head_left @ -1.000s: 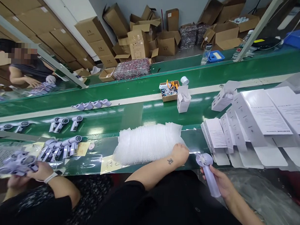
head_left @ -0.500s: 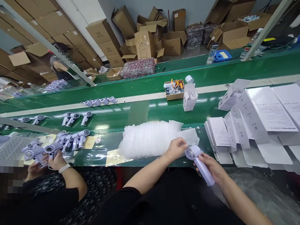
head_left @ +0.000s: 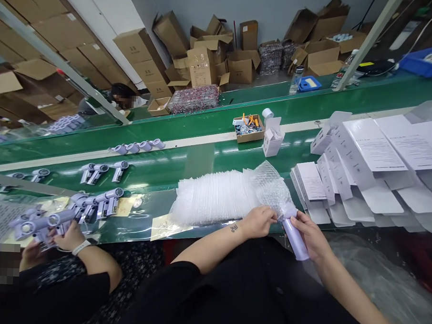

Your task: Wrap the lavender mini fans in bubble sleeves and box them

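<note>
My right hand (head_left: 310, 233) grips the handle of a lilac handheld fan (head_left: 295, 238) at the near edge of the green conveyor (head_left: 201, 161). The fan's head sits inside a clear bubble-wrap bag (head_left: 271, 188). My left hand (head_left: 259, 220) pinches the mouth of that bag, just left of the handle. Directly left of my hands lies a fanned stack of more bubble-wrap bags (head_left: 214, 198).
Flat white cartons and printed sheets (head_left: 373, 164) overlap on the right. A folded white box (head_left: 273, 138) and a small cardboard box of tools (head_left: 248, 126) stand on the belt. A co-worker's hands (head_left: 64, 236) handle lilac fans (head_left: 92, 202) at the left. Cardboard boxes are piled behind.
My left hand lifted one bag off the stack and the fan's head has gone inside it. The co-worker's hands shifted among the fans at the left.
</note>
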{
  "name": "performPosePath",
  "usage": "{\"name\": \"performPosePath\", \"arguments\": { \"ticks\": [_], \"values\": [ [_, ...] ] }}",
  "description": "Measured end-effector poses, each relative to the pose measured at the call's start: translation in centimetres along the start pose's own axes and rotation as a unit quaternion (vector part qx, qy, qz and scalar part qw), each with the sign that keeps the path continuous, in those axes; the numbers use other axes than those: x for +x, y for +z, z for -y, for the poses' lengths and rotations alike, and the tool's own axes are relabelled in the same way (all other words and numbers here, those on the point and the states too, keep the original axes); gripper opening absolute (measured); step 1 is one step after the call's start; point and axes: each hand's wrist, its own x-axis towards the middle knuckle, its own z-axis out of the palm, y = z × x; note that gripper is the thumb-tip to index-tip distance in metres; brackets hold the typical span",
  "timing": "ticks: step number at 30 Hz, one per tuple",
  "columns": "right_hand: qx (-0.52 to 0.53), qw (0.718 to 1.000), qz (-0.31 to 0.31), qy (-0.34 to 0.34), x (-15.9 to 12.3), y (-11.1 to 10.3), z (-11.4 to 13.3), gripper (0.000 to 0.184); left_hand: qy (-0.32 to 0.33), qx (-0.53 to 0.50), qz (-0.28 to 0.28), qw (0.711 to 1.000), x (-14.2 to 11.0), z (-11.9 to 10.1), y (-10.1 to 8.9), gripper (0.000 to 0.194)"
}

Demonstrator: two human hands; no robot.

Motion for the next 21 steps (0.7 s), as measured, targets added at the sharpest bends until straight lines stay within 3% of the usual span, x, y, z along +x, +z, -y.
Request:
{"name": "performPosePath", "arguments": {
  "ticks": [5, 9, 11, 15, 21],
  "values": [
    [0.014, 0.999, 0.018, -0.032, -1.6, 1.0, -0.7, 0.045, 0.084, 0.117, -0.034, 0.989, 1.1, -1.7, 0.0, 0.014],
    [0.032, 0.999, 0.007, -0.026, -2.6, 0.8, 0.0, 0.067, 0.254, 0.195, 0.024, 0.947, 1.3, -2.2, -0.8, 0.021],
    [0.048, 0.999, 0.013, -0.013, -2.8, 0.6, 0.0, 0.067, 0.290, 0.198, 0.026, 0.936, 0.4, -2.1, -0.9, 0.023],
    [0.124, 0.992, 0.016, 0.000, -2.8, 0.9, -0.7, 0.050, 0.205, 0.198, -0.048, 0.957, -1.1, -1.4, -0.7, 0.022],
    [0.184, 0.983, -0.012, -0.006, -3.0, 2.1, -1.3, 0.034, 0.073, 0.169, -0.144, 0.972, -0.6, -0.5, 0.2, 0.018]
  ]
}}
